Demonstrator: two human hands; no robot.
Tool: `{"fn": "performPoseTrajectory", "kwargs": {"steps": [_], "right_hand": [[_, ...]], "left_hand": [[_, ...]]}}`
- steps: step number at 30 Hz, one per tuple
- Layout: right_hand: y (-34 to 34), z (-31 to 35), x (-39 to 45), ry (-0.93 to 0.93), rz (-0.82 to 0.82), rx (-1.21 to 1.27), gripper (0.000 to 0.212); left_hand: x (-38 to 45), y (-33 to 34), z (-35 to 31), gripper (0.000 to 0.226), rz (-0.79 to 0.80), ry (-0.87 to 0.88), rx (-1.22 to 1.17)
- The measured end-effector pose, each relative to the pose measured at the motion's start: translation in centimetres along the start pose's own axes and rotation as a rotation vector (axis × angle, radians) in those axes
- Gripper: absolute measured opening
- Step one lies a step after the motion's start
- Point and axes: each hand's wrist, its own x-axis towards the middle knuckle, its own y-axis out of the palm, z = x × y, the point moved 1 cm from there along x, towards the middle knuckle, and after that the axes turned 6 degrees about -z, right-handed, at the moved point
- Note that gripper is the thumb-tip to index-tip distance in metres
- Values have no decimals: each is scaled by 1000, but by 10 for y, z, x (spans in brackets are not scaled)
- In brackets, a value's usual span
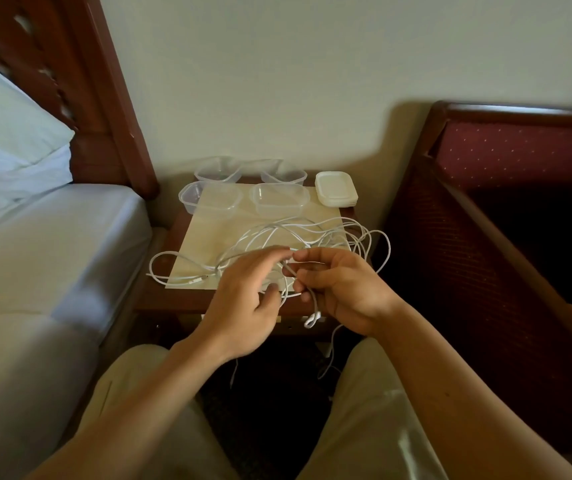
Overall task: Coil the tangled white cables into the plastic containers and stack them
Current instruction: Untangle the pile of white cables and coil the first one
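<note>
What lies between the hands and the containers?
In the head view, loose loops of white cable on the table's pale mat lie between the hands and the near containers.

Cables [298, 233] white. Containers [279, 199] clear; lids [335, 188] cream. Tabletop mat [208, 237] pale yellow, nightstand [160, 299] reddish brown. Chair upholstery [519, 154] maroon with pale dots. Bedsheet [52, 237] white. Trousers [374, 410] beige.

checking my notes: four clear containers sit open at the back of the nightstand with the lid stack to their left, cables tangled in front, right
Not quite: the head view shows the lid stack to the right of the four clear containers. They do sit open at the back of the nightstand, cables tangled in front.
</note>
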Motion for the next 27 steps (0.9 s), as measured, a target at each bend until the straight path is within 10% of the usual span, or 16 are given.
{"fn": "performPoseTrajectory", "kwargs": {"steps": [4,14,22,27], "right_hand": [[1,3,-9,-14,69,63,21],[21,-21,-24,59,284,68,41],[16,-14,-26,-109,212,289,33],[16,-21,-24,-177,33,263,44]], "left_hand": [[8,0,8,19,-187,150,109],[8,11,-2,15,-209,-216,-269],[-7,14,-5,43,308,-354,-296],[-15,18,-2,22,558,-373,-208]]}}
